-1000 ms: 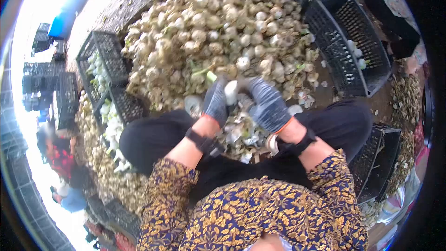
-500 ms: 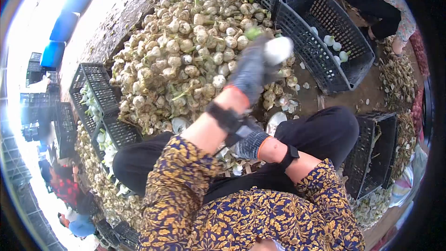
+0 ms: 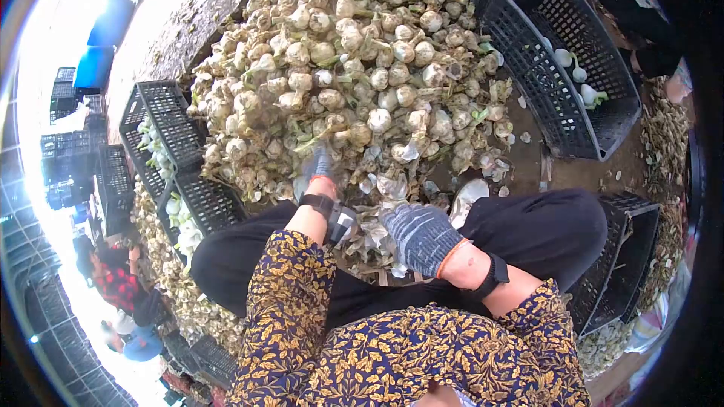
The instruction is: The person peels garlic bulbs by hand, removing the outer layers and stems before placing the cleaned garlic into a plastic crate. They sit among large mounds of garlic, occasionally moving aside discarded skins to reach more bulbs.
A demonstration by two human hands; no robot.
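My left hand (image 3: 320,163), in a dark glove and smeared by motion, is at the near edge of a large heap of unpeeled garlic bulbs (image 3: 332,60). Its fingertips overlap the nearest bulbs. In front of my lap, my right hand (image 3: 424,238), in a grey knitted glove with an orange cuff, is closed with the knuckles upward. What it holds is hidden beneath the fingers; loose papery garlic skins (image 3: 375,234) lie right beside it. Both wrists wear black straps, the left one with a small dark device (image 3: 342,224).
A black crate (image 3: 543,98) at the upper right holds a few cleaned white bulbs (image 3: 579,74). Crates with white bulbs (image 3: 170,128) stand at left; another crate (image 3: 615,256) lies right of my knee. A person's arm (image 3: 677,83) shows at far right, other people at lower left.
My left hand has swung from the upper right, where it carried a pale bulb, back left to the heap. My right hand stays near my lap. The whole view has shifted slightly.
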